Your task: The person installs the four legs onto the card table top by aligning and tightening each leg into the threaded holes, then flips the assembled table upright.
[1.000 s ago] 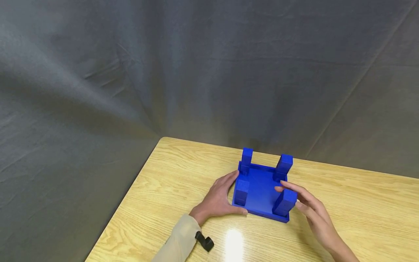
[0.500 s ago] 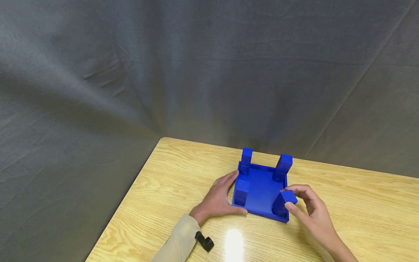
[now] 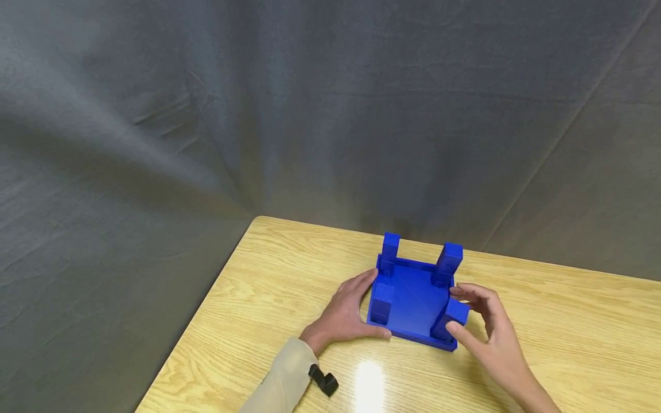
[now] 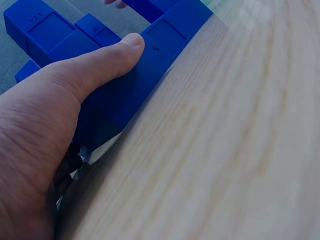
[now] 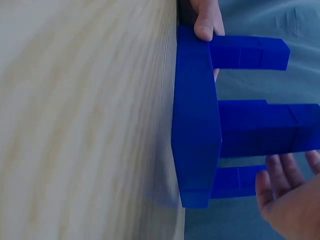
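Note:
A blue square base (image 3: 413,298) with a low raised rim lies on the table, a blocky post standing at each corner. My left hand (image 3: 345,312) grips its near left corner, thumb along the front rim and fingers along the left side. In the left wrist view that thumb presses the base's side wall (image 4: 150,65), and a nearby post (image 4: 50,32) carries small raised figures. My right hand (image 3: 498,341) is around the near right post (image 3: 458,310), thumb at its front face and fingers spread behind it. The right wrist view shows those fingers (image 5: 282,172) loose beside the post.
The wooden table (image 3: 289,275) has its left and back edges in view. A dark grey cloth (image 3: 330,115) hangs behind it and to the left. A black strap piece (image 3: 323,380) sticks out at my left sleeve (image 3: 281,373).
My right hand closes in on the near right post from beside it, pinches its top half a second ago, and now has its fingers spread farther apart. My left hand and the base stay put.

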The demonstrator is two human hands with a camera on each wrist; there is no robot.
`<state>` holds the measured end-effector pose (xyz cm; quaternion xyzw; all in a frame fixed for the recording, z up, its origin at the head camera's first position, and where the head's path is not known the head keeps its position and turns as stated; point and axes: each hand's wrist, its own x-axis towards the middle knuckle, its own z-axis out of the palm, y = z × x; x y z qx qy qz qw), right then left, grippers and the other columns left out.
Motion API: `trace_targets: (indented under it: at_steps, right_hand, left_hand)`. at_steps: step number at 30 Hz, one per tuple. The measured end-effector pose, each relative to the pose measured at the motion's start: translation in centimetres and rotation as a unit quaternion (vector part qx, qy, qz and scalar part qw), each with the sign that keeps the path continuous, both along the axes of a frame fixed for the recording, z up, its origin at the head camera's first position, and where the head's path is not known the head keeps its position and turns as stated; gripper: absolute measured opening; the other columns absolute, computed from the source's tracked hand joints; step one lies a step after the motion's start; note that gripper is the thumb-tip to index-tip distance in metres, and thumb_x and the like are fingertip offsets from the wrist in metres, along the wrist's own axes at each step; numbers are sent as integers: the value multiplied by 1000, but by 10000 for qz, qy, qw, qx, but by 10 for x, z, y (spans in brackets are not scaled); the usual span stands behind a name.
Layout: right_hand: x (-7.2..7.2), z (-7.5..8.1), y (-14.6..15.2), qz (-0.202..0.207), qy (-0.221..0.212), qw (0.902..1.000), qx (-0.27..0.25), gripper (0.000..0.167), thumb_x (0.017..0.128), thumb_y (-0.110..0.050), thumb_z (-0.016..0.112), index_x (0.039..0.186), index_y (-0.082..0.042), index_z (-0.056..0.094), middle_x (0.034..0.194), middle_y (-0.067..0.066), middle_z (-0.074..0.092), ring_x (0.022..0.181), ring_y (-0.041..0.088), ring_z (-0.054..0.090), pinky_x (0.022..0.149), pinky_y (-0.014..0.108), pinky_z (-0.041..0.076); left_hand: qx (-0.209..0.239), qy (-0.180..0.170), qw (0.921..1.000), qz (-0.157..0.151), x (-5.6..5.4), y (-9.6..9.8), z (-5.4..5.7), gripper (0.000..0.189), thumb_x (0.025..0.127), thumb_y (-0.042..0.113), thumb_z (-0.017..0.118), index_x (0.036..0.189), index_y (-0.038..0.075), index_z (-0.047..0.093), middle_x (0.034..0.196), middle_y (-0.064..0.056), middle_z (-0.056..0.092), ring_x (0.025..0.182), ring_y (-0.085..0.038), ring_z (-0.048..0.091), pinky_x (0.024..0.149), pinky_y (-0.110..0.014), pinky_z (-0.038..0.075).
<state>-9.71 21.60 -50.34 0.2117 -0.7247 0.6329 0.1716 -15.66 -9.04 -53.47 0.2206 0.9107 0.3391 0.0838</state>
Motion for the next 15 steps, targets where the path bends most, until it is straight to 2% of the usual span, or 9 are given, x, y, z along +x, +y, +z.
trace_targets:
  at_steps: [3,5,8,11,15]
  right_hand:
    - [-4,-4,5,888,391,9945,-399,62,94,29,46,155,20,43,149,11,66,140,18,58,115,23,39]
    - [-5,-4,7,1329,412,9888,-548,61,97,27,37,157,21,42,153,15,64,144,20,56,118,25,38]
    - [-1,-1,8,1341,-2,9908,-196,55,103,20,34,157,17,47,154,10,66,144,14,58,118,21,38]
    - [1,2,9,1139,-307,9930,33,48,107,19,39,154,16,52,150,7,68,141,10,60,118,19,39]
    - [1,0,8,778,-181,9968,57,45,101,26,51,145,16,57,143,1,71,137,8,61,116,17,40]
  left_hand:
    - [-10,6,10000,1,-1,1,-1,133,79,66,94,180,30,17,184,10,23,167,-30,29,132,-62,31]
    - [-17,-3,10000,1,-1,1,-2,133,79,66,94,180,30,17,184,10,23,167,-29,29,132,-61,32]
    - [-21,-22,10000,-1,-1,0,-1,132,79,66,94,180,31,16,184,10,22,167,-29,28,132,-62,32]
    - [-14,-45,10000,-7,-1,0,-1,132,79,66,94,180,31,16,184,10,22,167,-30,28,132,-63,31]
    - [-5,-39,10000,3,-1,0,-1,132,80,65,94,180,31,16,184,10,23,167,-30,28,131,-63,31]
